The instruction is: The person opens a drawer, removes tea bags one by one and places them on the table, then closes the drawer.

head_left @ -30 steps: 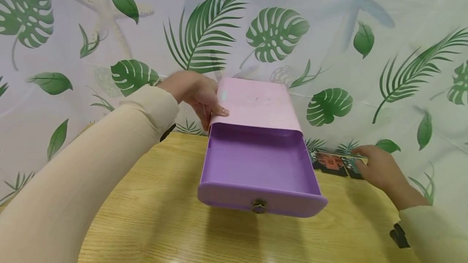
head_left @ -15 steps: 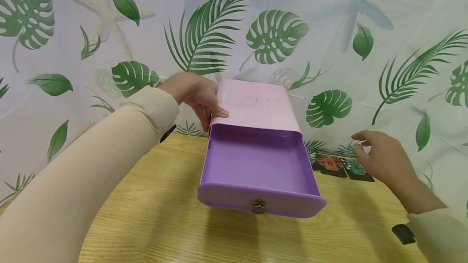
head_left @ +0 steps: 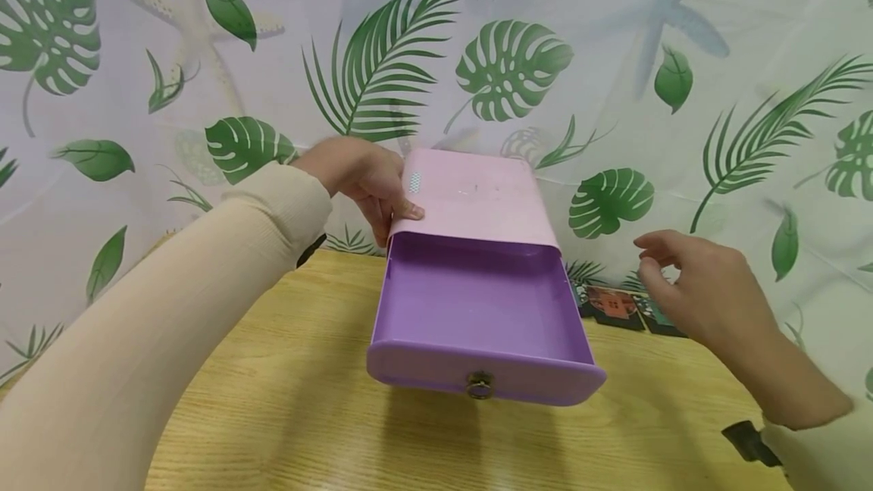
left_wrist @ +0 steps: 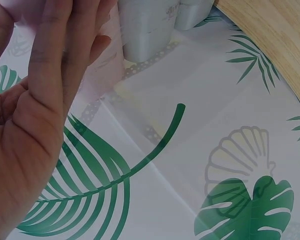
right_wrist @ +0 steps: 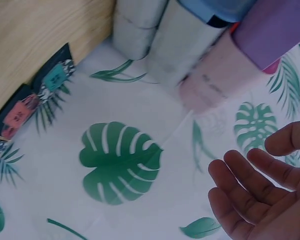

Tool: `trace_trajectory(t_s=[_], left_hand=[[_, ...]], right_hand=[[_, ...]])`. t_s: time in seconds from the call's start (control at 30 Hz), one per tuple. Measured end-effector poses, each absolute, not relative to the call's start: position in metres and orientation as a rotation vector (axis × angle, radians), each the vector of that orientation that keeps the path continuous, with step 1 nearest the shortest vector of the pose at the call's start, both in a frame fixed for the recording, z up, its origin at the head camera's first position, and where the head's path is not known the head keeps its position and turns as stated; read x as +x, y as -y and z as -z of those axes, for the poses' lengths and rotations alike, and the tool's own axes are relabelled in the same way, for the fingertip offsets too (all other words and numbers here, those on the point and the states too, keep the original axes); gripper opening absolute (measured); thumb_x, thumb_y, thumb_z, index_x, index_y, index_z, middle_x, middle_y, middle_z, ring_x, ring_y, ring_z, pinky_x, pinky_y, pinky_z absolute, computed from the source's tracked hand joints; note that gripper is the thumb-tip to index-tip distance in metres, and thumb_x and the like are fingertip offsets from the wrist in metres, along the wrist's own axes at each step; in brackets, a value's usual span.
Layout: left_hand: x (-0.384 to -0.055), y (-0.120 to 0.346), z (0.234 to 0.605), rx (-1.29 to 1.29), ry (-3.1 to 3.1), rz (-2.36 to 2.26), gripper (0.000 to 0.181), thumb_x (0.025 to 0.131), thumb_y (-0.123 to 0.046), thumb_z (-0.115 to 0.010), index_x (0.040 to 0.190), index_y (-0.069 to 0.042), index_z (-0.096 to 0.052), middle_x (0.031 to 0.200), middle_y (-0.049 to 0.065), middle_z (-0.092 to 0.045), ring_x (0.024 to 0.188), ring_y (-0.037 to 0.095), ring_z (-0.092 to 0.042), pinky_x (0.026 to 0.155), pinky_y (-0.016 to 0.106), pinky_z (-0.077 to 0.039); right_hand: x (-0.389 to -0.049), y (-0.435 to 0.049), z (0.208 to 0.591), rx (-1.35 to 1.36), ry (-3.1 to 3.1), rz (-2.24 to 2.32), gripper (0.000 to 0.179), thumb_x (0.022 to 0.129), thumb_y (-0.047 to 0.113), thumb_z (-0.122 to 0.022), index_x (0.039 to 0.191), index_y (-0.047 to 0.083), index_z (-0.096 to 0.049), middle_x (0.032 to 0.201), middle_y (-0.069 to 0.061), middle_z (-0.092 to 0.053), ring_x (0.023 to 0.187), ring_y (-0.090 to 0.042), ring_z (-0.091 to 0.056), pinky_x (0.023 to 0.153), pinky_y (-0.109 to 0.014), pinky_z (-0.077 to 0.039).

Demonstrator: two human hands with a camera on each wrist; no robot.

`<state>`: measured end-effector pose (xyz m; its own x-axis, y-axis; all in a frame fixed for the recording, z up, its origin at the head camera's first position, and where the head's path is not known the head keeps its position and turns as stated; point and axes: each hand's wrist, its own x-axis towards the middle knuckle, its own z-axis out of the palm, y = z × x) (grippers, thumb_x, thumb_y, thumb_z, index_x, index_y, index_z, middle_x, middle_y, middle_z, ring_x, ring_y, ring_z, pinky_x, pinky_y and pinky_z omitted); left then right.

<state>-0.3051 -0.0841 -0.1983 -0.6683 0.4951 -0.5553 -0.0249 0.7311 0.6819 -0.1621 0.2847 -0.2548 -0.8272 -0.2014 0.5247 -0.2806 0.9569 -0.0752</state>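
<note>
Your left hand (head_left: pixel 377 179) grips the pink casing (head_left: pixel 480 195); its purple drawer (head_left: pixel 480 309) juts lengthwise toward you; your right hand (head_left: pixel 709 286), relaxed and empty, hangs well apart on the right.

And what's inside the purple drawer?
Just bare floor in the exposed part of the purple drawer. Anything farther back is covered by the pink casing, so can't tell there.

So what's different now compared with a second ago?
The right hand has lifted away from the small dark packets and shifted leftward, toward the pink case; it holds nothing. I see nothing taken hold of or let go. The left hand still grips the pink case, the purple drawer is still pulled out, and the packets lie where they were.
</note>
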Motion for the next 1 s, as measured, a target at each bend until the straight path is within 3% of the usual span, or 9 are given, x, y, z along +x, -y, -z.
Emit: trace_trajectory(t_s=[0.13, 0.27, 0.43, 0.6, 0.73, 0.83, 1.0], left_hand=[[-0.305, 0.084, 0.199, 0.36, -2.162, -0.86, 0.034, 0.101, -0.02, -0.057, 0.123, 0.006, -0.053, 0.116, 0.03, -0.068, 0.096, 0.035, -0.072, 0.092, 0.043, -0.057], [-0.306, 0.084, 0.199, 0.364, -2.169, -0.852, 0.034, 0.101, -0.02, -0.057, 0.122, 0.006, -0.053, 0.114, 0.03, -0.068, 0.091, 0.033, -0.073, 0.091, 0.043, -0.057], [-0.304, 0.084, 0.198, 0.365, -2.179, -0.84, 0.034, 0.1, -0.021, -0.058, 0.121, 0.006, -0.054, 0.111, 0.03, -0.07, 0.088, 0.032, -0.074, 0.09, 0.042, -0.058], [-0.303, 0.084, 0.197, 0.356, -2.181, -0.841, 0.035, 0.1, -0.021, -0.059, 0.121, 0.007, -0.054, 0.111, 0.03, -0.069, 0.089, 0.033, -0.074, 0.09, 0.042, -0.058], [-0.303, 0.084, 0.198, 0.349, -2.182, -0.852, 0.035, 0.1, -0.021, -0.059, 0.121, 0.007, -0.053, 0.112, 0.03, -0.069, 0.091, 0.034, -0.074, 0.09, 0.042, -0.058], [-0.304, 0.084, 0.199, 0.347, -2.182, -0.856, 0.035, 0.1, -0.02, -0.058, 0.122, 0.007, -0.053, 0.112, 0.03, -0.069, 0.092, 0.035, -0.073, 0.09, 0.042, -0.058], [-0.304, 0.083, 0.199, 0.349, -2.181, -0.86, 0.035, 0.1, -0.02, -0.058, 0.122, 0.007, -0.052, 0.113, 0.031, -0.069, 0.093, 0.035, -0.073, 0.09, 0.043, -0.057]], right_hand=[[-0.152, -0.271, 0.249, 0.395, 2.499, -0.209, 0.026, 0.091, 0.01, -0.055, 0.112, 0.007, -0.07, 0.094, -0.016, -0.075, 0.042, -0.006, -0.031, 0.045, -0.027, -0.031], [-0.144, -0.258, 0.244, 0.454, 2.421, -0.238, 0.024, 0.088, 0.009, -0.057, 0.106, 0.011, -0.073, 0.089, -0.011, -0.077, 0.048, -0.009, -0.049, 0.049, -0.026, -0.036], [-0.131, -0.242, 0.24, 0.538, 2.338, -0.257, 0.023, 0.084, 0.006, -0.06, 0.101, 0.011, -0.074, 0.087, -0.004, -0.077, 0.074, -0.024, -0.069, 0.057, -0.022, -0.041], [-0.118, -0.228, 0.239, 0.637, 2.27, -0.278, 0.022, 0.079, 0.001, -0.062, 0.095, 0.011, -0.075, 0.086, -0.001, -0.071, 0.084, -0.016, -0.06, 0.059, -0.025, -0.045], [-0.109, -0.217, 0.24, 0.763, 2.181, -0.317, 0.023, 0.076, 0.002, -0.059, 0.089, 0.012, -0.075, 0.079, 0.003, -0.064, 0.079, -0.009, -0.05, 0.055, -0.016, -0.042], [-0.101, -0.209, 0.241, 0.855, 2.146, -0.34, 0.023, 0.079, 0.007, -0.055, 0.089, 0.011, -0.075, 0.076, 0.006, -0.06, 0.076, -0.005, -0.049, 0.058, -0.014, -0.045], [-0.087, -0.195, 0.24, 0.991, 2.074, -0.345, 0.027, 0.09, 0.017, -0.048, 0.096, 0.008, -0.073, 0.076, 0.008, -0.059, 0.069, -0.002, -0.048, 0.057, -0.011, -0.042]])
